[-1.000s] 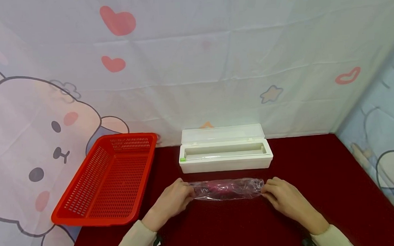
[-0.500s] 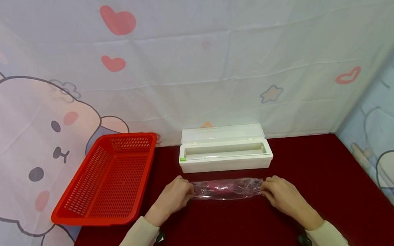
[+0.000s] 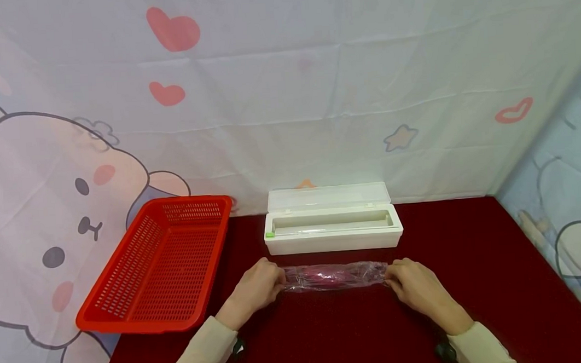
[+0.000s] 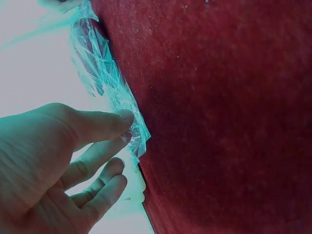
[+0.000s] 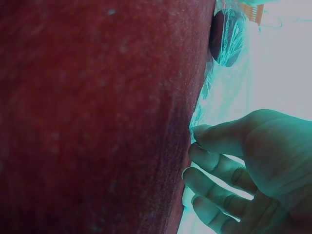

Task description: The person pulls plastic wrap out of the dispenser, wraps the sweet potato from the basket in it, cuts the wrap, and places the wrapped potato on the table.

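A strip of clear plastic wrap (image 3: pixel 364 274) stretches between the two hands, close over the dark red table. A pink, rounded, elongated object (image 3: pixel 327 275) is wrapped inside; creases and glare blur its kind. My left hand (image 3: pixel 257 284) pinches the film's left end between thumb and forefinger, the other fingers curved loosely, as the left wrist view shows. At the opposite end, my right hand (image 3: pixel 416 285) pinches the film the same way. The right wrist view shows the dark rounded end of the wrapped object (image 5: pixel 226 39), some distance from those fingertips.
Just behind the film stands a white cling film dispenser (image 3: pixel 333 242), its clear lid raised and a green slider (image 3: pixel 270 235) on its front rail. A red plastic basket (image 3: pixel 145 325) sits at the left. A printed cloth (image 3: pixel 317 120) hangs behind the table.
The film's lower edge has drawn up slightly, so the wrapped strip looks narrower. Both hands keep their pinch at its ends and have shifted a little away from the body.
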`<act>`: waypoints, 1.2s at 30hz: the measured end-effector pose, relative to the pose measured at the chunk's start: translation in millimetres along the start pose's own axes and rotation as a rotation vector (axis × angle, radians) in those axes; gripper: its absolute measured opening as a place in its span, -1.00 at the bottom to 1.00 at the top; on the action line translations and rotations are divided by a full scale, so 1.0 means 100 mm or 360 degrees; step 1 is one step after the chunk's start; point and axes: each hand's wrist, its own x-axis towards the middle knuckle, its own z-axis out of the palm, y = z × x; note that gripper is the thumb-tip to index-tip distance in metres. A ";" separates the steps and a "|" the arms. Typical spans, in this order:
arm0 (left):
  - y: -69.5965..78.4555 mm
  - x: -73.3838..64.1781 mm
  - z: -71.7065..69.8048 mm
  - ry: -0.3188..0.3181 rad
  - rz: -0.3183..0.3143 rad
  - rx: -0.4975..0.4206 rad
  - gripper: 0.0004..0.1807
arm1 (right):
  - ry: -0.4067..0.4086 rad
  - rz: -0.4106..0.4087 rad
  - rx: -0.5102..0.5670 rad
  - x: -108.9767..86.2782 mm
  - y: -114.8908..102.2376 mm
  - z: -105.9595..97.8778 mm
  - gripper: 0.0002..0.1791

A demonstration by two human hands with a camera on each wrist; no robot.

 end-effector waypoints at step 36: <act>-0.05 -0.10 -0.10 0.0035 -0.0052 -0.0068 -0.90 | -0.0098 0.0110 0.0140 -0.01 0.09 -0.17 -0.90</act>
